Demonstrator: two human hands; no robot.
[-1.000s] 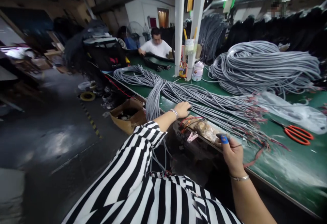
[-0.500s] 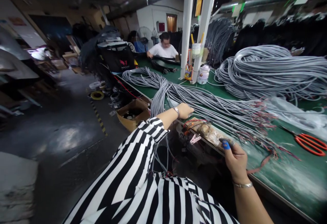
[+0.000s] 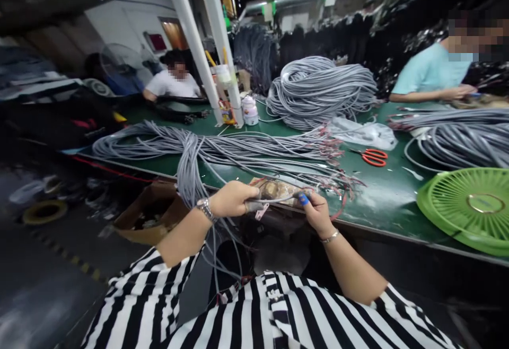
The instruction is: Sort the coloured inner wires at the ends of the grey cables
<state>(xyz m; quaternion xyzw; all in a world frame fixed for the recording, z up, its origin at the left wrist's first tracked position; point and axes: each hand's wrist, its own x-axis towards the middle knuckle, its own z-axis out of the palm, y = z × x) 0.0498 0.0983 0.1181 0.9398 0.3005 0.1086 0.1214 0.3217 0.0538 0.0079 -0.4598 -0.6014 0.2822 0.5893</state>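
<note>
Closer together now, my left hand [image 3: 235, 199] and right hand [image 3: 316, 210] pinch one thin, round grey cable [image 3: 277, 200]; one pair of red-handled scissors [image 3: 369, 155] lies beyond.

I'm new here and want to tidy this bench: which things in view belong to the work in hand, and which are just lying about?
Seemingly in the work:
grey cable, held in the left hand and right hand
cable bundle beyond them

Probably just lying about:
orange-handled scissors, untouched
clear plastic bag
pink-and-white jar
green slotted plastic item
</note>
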